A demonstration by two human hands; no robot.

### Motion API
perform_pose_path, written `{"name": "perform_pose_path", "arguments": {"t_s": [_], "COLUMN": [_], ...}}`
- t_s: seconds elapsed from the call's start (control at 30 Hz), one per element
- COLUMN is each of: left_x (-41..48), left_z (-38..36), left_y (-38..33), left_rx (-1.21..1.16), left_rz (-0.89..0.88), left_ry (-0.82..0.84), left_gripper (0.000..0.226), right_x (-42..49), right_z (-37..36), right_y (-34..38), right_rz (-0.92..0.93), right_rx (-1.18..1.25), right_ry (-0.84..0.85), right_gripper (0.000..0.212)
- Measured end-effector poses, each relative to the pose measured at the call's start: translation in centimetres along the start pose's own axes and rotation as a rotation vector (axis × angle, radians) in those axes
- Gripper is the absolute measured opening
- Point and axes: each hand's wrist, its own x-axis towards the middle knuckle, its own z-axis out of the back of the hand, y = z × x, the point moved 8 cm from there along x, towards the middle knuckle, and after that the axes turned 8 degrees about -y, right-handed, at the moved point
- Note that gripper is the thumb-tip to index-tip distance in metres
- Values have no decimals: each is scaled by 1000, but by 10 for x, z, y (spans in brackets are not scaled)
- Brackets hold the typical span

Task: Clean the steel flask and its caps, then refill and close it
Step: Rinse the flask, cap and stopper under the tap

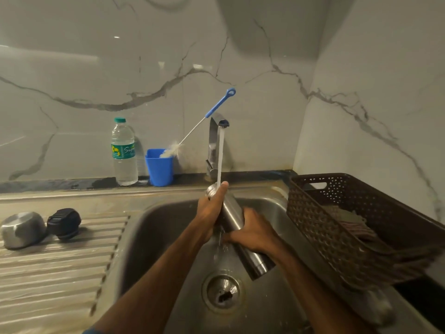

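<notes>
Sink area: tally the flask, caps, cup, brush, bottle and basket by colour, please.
Steel: 2, flask and steel cap
Blue: 2, cup and blue-handled brush
Black: 1, black cap
Clear: 1, bottle
Brown: 1, basket
Total: 7

Two bare forearms of one person were shown from above, cut off by the lower edge of the picture. The left forearm (154, 280) was seen long and slender, uncovered from the wrist almost to the elbow. At its lowest end a small strip of bright blue sleeve (89, 331) was just caught. The right forearm (313, 285) was shown uncovered as far as the frame's edge. The left grip (212, 208) and the right grip (252, 233) were bare. The right grip was smeared by blur, so its fingers could not be told apart.
</notes>
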Motion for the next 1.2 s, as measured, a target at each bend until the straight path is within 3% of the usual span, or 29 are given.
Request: {"name": "perform_pose_path", "arguments": {"t_s": [0.13, 0.27, 0.37, 0.5, 0.67, 0.77, 0.9, 1.0, 1.13, 1.2], "left_x": [6, 6, 6, 1, 10, 14, 18, 17, 12, 12], "left_z": [6, 6, 5, 0, 6, 14, 16, 15, 9, 5], "left_y": [3, 6, 3, 1, -1, 4, 4, 3, 4, 6], "left_rx": [-19, -134, -316, -438, -310, -166, -118, -61, 34, 40], "left_rz": [27, 102, 141, 126, 87, 109, 91, 22, -43, -32], "left_ry": [-13, 81, 167, 265, 144, 9, -83, -129, -148, -119], "left_gripper": [51, 49, 47, 55, 60, 63, 62, 57, 84, 71], "right_x": [-1, -8, -18, -23, -16, -10, -9, -8, -4, -1], "right_z": [-1, -1, 4, -8, -1, -3, 1, 5, 7, 10], "right_y": [3, 5, 11, 19, 16, 14, 22, 31, 40, 39], "right_rz": [-20, -108, -190, -187, -154, -80, 46, 99, 131, 122], "right_rx": [42, 212, 361, 580, 273, 126, -122, -318, -507, -577], "right_ry": [83, 228, 328, 541, 285, 189, 5, -107, -182, -227], "right_gripper": [87, 79, 56, 67, 68, 86, 90, 82, 76, 77]}}
